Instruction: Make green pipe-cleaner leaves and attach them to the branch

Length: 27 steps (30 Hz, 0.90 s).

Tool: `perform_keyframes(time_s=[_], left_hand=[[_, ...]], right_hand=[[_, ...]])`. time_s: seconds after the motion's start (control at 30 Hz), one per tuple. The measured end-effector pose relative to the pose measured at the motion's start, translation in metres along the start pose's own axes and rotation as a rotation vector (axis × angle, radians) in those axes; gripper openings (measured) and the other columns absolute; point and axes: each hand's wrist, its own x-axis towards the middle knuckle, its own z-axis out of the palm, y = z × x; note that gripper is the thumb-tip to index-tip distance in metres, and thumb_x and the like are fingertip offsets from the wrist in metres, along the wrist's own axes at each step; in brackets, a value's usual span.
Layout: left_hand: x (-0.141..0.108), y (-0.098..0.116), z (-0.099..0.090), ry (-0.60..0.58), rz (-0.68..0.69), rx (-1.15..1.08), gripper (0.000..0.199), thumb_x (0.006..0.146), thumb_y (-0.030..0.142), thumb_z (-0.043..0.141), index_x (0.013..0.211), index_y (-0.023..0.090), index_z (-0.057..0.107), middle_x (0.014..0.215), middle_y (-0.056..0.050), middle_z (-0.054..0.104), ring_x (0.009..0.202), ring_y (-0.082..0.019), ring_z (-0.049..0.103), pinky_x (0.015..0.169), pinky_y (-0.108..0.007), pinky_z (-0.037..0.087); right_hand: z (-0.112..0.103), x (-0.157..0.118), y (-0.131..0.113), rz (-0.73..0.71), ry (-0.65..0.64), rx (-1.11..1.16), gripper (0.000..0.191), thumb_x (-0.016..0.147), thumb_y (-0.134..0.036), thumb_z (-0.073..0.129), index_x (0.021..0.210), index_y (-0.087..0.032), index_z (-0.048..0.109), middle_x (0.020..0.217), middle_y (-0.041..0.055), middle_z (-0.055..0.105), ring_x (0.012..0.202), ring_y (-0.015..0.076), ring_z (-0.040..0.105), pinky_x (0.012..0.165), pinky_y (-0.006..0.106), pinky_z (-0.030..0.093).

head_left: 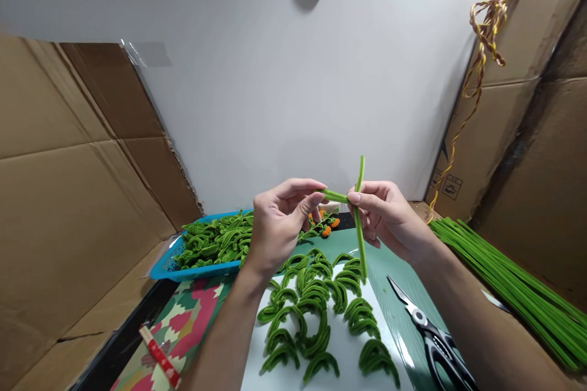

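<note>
Between both hands is a green pipe cleaner (361,238), bent so that one part stands upright and a folded part runs sideways. My left hand (287,220) pinches the sideways part between thumb and fingertips. At the crossing, my right hand (387,214) grips it with thumb and forefinger. Below the hands, a white sheet (339,330) carries several curled green pipe-cleaner pieces (314,305) in small groups. Right of the sheet lie scissors (431,333) with dark handles, partly under my right forearm.
A blue basket (202,270) heaped with green twisted pieces stands back left, beside orange flower-like pieces (326,231). Long straight green pipe cleaners (509,287) lie at right. A red-wrapped stick packet (160,357) lies front left. Cardboard walls (68,134) flank the table; yellow cord (481,43) hangs at right.
</note>
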Motion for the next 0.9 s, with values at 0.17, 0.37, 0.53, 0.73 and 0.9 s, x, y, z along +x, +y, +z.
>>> perform_keyframes(time_s=[0.17, 0.37, 0.53, 0.73, 0.9], left_hand=[[0.001, -0.004, 0.003, 0.068, 0.029, -0.02, 0.013, 0.089, 0.031, 0.087, 0.095, 0.02, 0.083, 0.068, -0.002, 0.074, 0.056, -0.013, 0.066, 0.046, -0.023, 0.048], [-0.001, -0.007, 0.011, 0.187, 0.134, 0.011, 0.008, 0.089, 0.025, 0.087, 0.088, 0.018, 0.084, 0.06, -0.001, 0.073, 0.049, -0.011, 0.065, 0.044, -0.022, 0.047], [-0.002, -0.006, 0.012, 0.188, 0.146, -0.003, 0.007, 0.089, 0.025, 0.087, 0.087, 0.019, 0.084, 0.06, 0.0, 0.073, 0.05, -0.012, 0.068, 0.044, -0.021, 0.048], [0.002, -0.008, 0.006, 0.019, 0.017, -0.142, 0.034, 0.094, 0.037, 0.082, 0.123, 0.022, 0.077, 0.102, -0.008, 0.082, 0.063, -0.014, 0.075, 0.046, -0.02, 0.053], [0.001, -0.015, 0.012, -0.191, -0.148, -0.143, 0.029, 0.092, 0.041, 0.084, 0.105, 0.016, 0.076, 0.088, -0.007, 0.08, 0.064, -0.013, 0.073, 0.048, -0.017, 0.052]], right_hand=[[0.003, 0.0, 0.001, 0.006, 0.004, 0.031, 0.033, 0.082, -0.04, 0.088, 0.07, -0.017, 0.067, 0.053, -0.0073, 0.057, 0.034, 0.0045, 0.046, 0.029, 0.016, 0.039], [0.003, 0.001, 0.002, -0.002, -0.003, 0.052, 0.032, 0.082, -0.039, 0.089, 0.071, -0.017, 0.068, 0.052, -0.0073, 0.056, 0.032, 0.0045, 0.044, 0.027, 0.016, 0.038], [0.003, 0.001, 0.0, -0.025, -0.015, 0.017, 0.031, 0.082, -0.04, 0.089, 0.074, -0.017, 0.071, 0.052, -0.0066, 0.057, 0.033, 0.0048, 0.046, 0.028, 0.017, 0.039], [0.0, 0.004, 0.001, -0.206, 0.079, -0.063, 0.026, 0.086, -0.04, 0.087, 0.086, -0.017, 0.075, 0.067, -0.0004, 0.071, 0.045, 0.0095, 0.062, 0.038, 0.02, 0.053], [0.001, 0.006, 0.005, -0.322, 0.233, -0.034, 0.029, 0.084, -0.04, 0.089, 0.093, -0.018, 0.073, 0.074, 0.0018, 0.074, 0.055, 0.0137, 0.069, 0.045, 0.023, 0.06]])
